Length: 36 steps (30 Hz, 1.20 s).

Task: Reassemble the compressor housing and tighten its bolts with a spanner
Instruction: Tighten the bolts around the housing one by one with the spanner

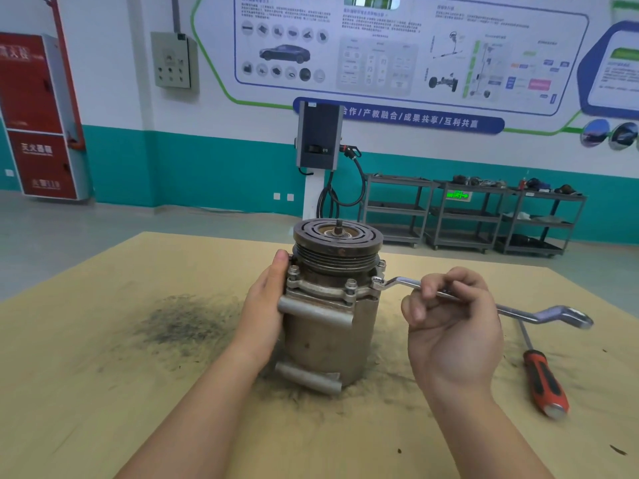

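The grey compressor [328, 337] stands upright on the wooden table [103, 392], pulley end [338, 236] up. Several bolts [351, 285] sit in its upper flange. My left hand [264, 302] presses flat against the housing's left side, thumb up by the flange. My right hand [453, 326] grips the shaft of a silver ring spanner [401, 282]. One ring end of the spanner sits over the bolt at the flange's right corner; the other ring end sticks out to the right past my hand.
A red-and-black handled screwdriver [544, 385] lies on the table to the right. Dark metal dust [179, 326] is smeared on the table left of the compressor. Beyond the table stand a charging post [320, 140] and metal shelf carts [466, 216].
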Available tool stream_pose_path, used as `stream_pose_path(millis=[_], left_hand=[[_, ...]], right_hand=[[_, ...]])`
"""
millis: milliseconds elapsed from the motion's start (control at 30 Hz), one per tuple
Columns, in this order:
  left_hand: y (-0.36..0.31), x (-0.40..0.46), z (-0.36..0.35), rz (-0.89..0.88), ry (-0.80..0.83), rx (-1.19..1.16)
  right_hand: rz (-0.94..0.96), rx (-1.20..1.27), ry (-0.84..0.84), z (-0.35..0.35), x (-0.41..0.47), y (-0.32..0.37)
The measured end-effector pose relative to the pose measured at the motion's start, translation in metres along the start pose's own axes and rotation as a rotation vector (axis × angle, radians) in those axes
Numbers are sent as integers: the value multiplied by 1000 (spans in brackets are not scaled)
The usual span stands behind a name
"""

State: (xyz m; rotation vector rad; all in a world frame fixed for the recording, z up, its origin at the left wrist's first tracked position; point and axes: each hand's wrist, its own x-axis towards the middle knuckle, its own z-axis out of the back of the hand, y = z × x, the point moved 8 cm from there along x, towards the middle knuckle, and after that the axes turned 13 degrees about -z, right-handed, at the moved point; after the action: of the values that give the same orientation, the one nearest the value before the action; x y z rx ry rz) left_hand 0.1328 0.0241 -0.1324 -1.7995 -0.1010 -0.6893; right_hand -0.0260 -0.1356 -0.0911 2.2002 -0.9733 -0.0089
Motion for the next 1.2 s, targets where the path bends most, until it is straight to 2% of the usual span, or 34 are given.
stream_pose_path(millis=[133, 233, 300, 433, 500, 600, 700, 767, 867, 1200], left_hand=[[0, 1, 1, -6, -12, 6], [1, 0, 1, 0, -6, 13], [0, 0, 1, -4, -8, 12], [-1, 0, 0, -5, -6, -19], [1, -1, 0, 22, -18, -51], [0, -1, 1, 12, -36, -55], [-4, 0, 1, -37, -27, -21], [-3, 0, 0, -25, -17, -19], [-3, 0, 0, -24, -18, -9], [1, 0, 2, -11, -21, 30]], right_hand=[[-164, 137, -46, 5, 11, -8], [-64, 99, 13, 0, 6, 0], [140, -71, 78, -7, -10, 8], [630, -819, 282, -49, -57, -6], [701, -1034, 379, -65, -63, -17], [754, -1109, 407, -69, -62, -13], [719, -940, 304, -59, -58, 4], [576, -657, 186, -43, -47, 18], [408, -315, 120, -24, -31, 26], [-73, 29, -13, 0, 6, 0]])
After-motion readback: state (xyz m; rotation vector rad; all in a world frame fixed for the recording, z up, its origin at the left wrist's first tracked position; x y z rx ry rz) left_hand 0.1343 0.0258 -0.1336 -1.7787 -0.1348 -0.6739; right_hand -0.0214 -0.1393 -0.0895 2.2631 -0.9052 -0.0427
